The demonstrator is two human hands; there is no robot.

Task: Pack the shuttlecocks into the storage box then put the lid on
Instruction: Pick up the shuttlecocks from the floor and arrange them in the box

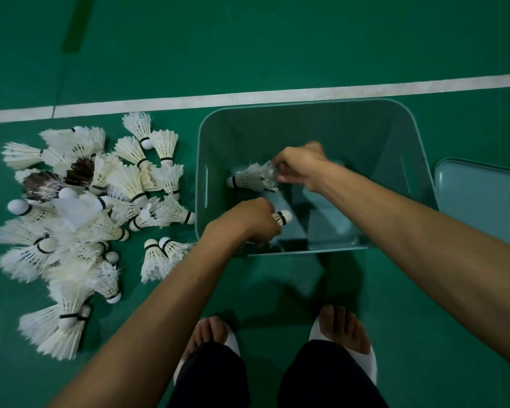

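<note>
A teal storage box [407, 134] stands open on the green court floor. Inside it, my right hand [302, 164] grips a white feather shuttlecock [252, 179] by its feathers, cork pointing left. My left hand [248, 220] reaches over the box's near left corner and holds another shuttlecock [283, 217], whose cork and black band stick out past my fingers. A large pile of several white shuttlecocks [80, 213] lies on the floor left of the box. The teal lid [483, 201] lies flat to the right of the box.
A white court line [248, 97] runs across the floor behind the box and pile. My two feet in white slippers [362, 357] stand just in front of the box. Two shuttlecocks [159, 257] lie apart from the pile near my left forearm.
</note>
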